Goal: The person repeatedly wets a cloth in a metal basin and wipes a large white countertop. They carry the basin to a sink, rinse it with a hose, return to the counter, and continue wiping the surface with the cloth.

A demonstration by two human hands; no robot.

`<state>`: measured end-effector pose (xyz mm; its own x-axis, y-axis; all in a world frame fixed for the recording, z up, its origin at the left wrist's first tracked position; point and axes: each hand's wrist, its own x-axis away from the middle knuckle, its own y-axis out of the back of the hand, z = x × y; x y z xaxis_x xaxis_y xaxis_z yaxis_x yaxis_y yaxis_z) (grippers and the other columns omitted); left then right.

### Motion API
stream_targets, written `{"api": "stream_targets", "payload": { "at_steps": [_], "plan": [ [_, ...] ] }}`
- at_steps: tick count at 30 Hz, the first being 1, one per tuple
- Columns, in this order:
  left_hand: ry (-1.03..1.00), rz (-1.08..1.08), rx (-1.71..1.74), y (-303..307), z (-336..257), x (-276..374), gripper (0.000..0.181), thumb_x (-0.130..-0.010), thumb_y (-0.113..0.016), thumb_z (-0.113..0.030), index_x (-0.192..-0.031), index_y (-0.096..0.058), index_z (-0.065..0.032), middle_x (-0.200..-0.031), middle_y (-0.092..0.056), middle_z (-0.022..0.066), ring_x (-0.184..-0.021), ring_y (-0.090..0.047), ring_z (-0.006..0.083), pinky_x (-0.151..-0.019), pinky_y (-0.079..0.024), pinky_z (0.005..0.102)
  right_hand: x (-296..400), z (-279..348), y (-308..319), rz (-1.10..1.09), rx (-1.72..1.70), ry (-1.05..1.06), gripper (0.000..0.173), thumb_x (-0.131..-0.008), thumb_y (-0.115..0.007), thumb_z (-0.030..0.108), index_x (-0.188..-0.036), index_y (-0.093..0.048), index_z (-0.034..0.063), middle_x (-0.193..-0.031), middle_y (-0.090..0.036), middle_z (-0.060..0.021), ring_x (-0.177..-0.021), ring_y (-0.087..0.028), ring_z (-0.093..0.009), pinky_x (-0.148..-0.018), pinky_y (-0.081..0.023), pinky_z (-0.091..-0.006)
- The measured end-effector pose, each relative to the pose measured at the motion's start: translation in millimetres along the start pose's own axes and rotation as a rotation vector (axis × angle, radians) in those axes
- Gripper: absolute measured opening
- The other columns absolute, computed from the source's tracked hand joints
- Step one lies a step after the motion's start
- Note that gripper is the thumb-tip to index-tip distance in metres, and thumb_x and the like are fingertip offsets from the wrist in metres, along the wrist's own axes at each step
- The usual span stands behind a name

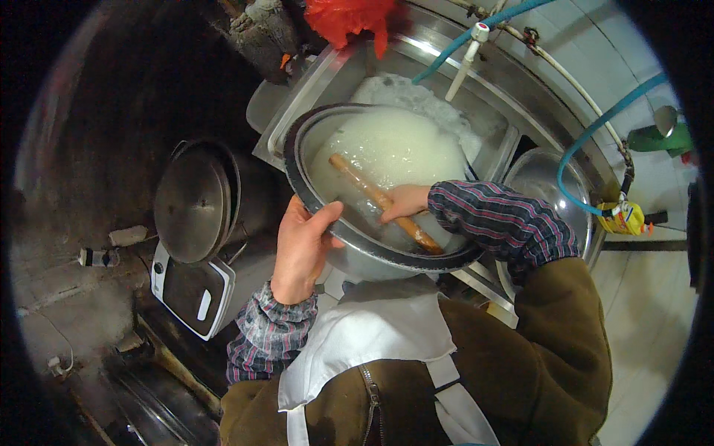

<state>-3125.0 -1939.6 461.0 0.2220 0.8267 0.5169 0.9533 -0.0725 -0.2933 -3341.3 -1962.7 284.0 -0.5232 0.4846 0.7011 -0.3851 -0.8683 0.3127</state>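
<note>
My left hand (305,240) grips the near-left rim of a large metal basin (379,253), thumb on top of its dark band. The basin is tilted away from me, its far side over the sink. My right hand (406,202) holds a wooden stick (357,177), like a rolling pin, lying slantwise across the inside. In the basin's far part lies a pale, grainy mass (401,139) that looks like rice, with cloudy water nearer me. My right fingertips are partly hidden at the water.
Foamy water stands in the steel sink (507,150) beyond the basin, under a white tap (468,61) and a blue hose (446,53). A metal bowl (549,167) is at right. To the left are a lidded pot (192,206) and a white-framed appliance (192,295).
</note>
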Motion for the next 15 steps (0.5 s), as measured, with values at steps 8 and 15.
{"api": "stream_targets", "payload": {
  "at_steps": [8, 15],
  "plan": [
    [0.033, 0.039, -0.002, -22, -11, -7, 0.022, -0.087, -0.057, -0.004, -0.109, -0.053, -0.0011, -0.092, -0.064, 0.0049, -0.067, -0.063, 0.0095, -0.047, -0.051, 0.018, 1, -4, -4, -0.035, -0.023, 0.081, 0.05, -0.075, -0.065, 0.048, -0.102, -0.063, 0.0062, -0.089, -0.066, -0.0148, -0.084, -0.062, -0.029, -0.077, -0.047, -0.0374],
    [0.002, 0.057, -0.038, -54, -30, -2, 0.022, -0.088, -0.054, -0.004, -0.109, -0.053, 0.0005, -0.091, -0.064, 0.0071, -0.07, -0.064, 0.0122, -0.053, -0.055, 0.0209, 20, 9, 1, -0.01, -0.203, 0.131, 0.048, -0.074, -0.068, 0.047, -0.096, -0.064, 0.0056, -0.085, -0.065, -0.0125, -0.079, -0.061, -0.025, -0.073, -0.047, -0.0365]
  ]
}}
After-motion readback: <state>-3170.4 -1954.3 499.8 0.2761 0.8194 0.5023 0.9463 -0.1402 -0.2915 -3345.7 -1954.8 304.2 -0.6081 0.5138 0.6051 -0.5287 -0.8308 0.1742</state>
